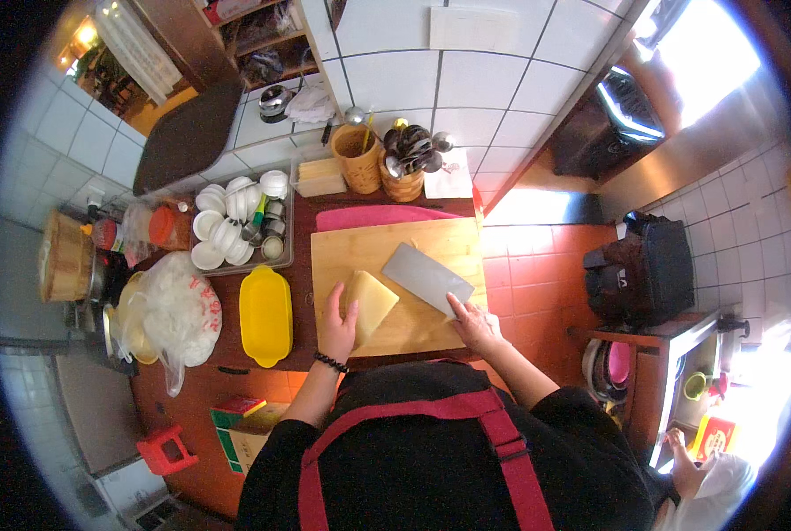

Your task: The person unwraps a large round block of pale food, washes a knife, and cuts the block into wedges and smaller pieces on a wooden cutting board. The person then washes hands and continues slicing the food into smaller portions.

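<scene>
On a wooden cutting board [429, 332] lies a pale yellow block of food [375, 302], its exact kind unclear. My left hand [341, 325] rests along the block's left side with the thumb apart from the fingers; it wears a dark bead bracelet. My right hand [475, 323] grips a Chinese cleaver [427, 273] by its handle, which the hand hides. The wide blade lies nearly flat over the board, pointing up and left, apart from the block. Small pale scraps sit near the blade's far end and near my right fingers.
Left of the board is a yellow plastic dish [266, 317], then a plastic bag [180, 312] of white contents. A clear bin [241, 271] holds small white bowls. Behind stand utensil holders [403, 187] and a pink cloth [375, 216]. Another person's hand [687, 468] shows at lower right.
</scene>
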Available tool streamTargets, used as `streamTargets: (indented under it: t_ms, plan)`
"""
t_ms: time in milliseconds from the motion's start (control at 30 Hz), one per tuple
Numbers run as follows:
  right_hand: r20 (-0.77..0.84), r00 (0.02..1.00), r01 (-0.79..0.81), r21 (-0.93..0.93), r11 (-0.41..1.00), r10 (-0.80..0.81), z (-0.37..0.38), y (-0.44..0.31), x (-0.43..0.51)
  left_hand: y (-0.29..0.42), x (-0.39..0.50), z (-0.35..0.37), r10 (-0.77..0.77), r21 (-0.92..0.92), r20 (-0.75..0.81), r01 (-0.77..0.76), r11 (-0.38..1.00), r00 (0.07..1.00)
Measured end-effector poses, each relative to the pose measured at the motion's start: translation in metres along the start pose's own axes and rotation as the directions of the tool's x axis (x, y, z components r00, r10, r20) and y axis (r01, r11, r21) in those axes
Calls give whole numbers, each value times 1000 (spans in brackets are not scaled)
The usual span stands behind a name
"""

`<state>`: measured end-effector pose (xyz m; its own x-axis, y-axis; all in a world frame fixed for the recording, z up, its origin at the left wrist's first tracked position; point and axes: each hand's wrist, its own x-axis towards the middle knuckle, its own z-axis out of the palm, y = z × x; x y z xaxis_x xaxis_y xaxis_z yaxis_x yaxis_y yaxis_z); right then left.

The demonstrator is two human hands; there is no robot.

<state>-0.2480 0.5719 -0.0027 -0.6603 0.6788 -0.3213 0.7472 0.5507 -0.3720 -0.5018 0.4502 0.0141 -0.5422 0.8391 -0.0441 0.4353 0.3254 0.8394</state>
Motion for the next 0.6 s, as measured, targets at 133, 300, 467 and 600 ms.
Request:
streamTargets:
  t_ms: [133, 300, 467, 600]
  plan:
    - [-141, 989, 52, 76, 996, -40, -4, 4, 20, 7, -16, -6, -56, 27, -40, 57, 998, 998]
    - [-293, 954, 123, 216, 969, -56, -22, -6, 100, 8, -45, -17, -183, 18, -108, 186, 982, 977]
    - [-258, 964, 78, 21, 997, -70, -7, -19, 176, 2, -76, -27, -196, -26, -180, 194, 981, 964]
    - [-184, 979, 59, -163, 985, -89, 3, -28, 195, -9, -89, -36, -258, -91, -198, 244, 965, 946]
